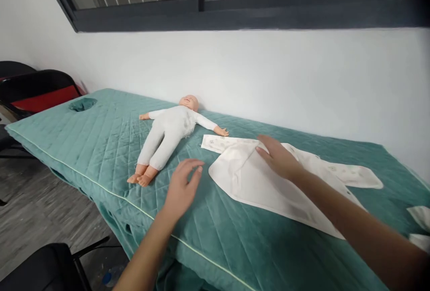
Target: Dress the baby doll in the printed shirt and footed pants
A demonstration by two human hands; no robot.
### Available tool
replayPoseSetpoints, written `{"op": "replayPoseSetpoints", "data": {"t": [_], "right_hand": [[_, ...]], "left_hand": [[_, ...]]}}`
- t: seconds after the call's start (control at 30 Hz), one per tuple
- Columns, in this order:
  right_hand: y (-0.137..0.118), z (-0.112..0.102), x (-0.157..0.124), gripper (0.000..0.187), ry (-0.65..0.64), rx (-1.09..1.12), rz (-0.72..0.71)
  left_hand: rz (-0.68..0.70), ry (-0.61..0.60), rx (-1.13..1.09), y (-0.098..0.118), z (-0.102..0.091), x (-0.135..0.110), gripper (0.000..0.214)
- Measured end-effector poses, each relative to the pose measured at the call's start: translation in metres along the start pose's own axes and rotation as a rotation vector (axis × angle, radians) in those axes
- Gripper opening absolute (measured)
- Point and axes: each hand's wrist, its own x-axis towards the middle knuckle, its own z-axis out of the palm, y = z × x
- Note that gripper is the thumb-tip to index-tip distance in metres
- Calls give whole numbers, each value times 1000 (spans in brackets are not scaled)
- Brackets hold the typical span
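Observation:
A baby doll (pixel 168 135) in a white one-piece lies on its back on a teal quilted massage bed (pixel 101 147), head toward the wall. To its right a white baby garment (pixel 262 183) lies spread flat. My right hand (pixel 277 156) rests flat on the garment's upper part, fingers stretched out. My left hand (pixel 183 185) hovers over the bed between the doll's legs and the garment, fingers apart and empty.
The bed's face hole (pixel 83 104) is at the far left end. A black chair with a red seat (pixel 40 96) stands beyond it. Another black chair (pixel 43 268) sits by the near edge. More white cloth (pixel 419 226) lies at the right.

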Motion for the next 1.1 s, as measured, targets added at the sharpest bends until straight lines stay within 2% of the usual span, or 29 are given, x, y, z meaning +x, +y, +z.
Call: {"op": "replayPoseSetpoints", "data": {"t": [0.07, 0.17, 0.2, 0.27, 0.33, 0.37, 0.47, 0.57, 0.67, 0.77, 0.83, 0.93, 1.03, 1.1], "right_hand": [[-23, 2, 43, 64, 5, 79, 47], [-67, 21, 116, 67, -25, 286, 77], [-82, 31, 141, 71, -53, 368, 91], [-107, 51, 188, 73, -71, 471, 118], [-125, 72, 230, 77, -79, 510, 144], [-132, 81, 248, 80, -80, 518, 165], [-150, 99, 287, 79, -100, 541, 195], [-164, 96, 303, 61, -164, 553, 82], [-165, 69, 295, 52, -213, 527, -35], [-143, 25, 266, 52, -162, 481, -23], [-117, -10, 239, 56, -98, 456, 29], [-67, -62, 186, 69, -38, 392, 127], [-15, -105, 124, 80, -34, 295, 277], [17, -124, 82, 83, -36, 254, 365]], "left_hand": [[-26, 43, 77, -19, -38, 24, 23], [-46, 146, 289, -63, -89, 64, 28], [-104, 177, 343, -80, -101, 76, 32], [-325, 168, 361, -109, -120, 98, 43], [-516, 94, 272, -130, -130, 113, 50], [-560, 57, 207, -136, -132, 119, 52], [-563, -13, 19, -145, -131, 132, 57], [-608, -119, -217, -144, -118, 140, 59], [-554, -176, -432, -134, -93, 144, 60], [-377, -90, -439, -106, -56, 142, 57], [-278, -89, -437, -78, -26, 134, 57], [-194, -156, -509, -30, 23, 116, 54], [-200, -293, -599, 15, 74, 89, 53], [-187, -377, -571, 40, 108, 71, 53]]}}
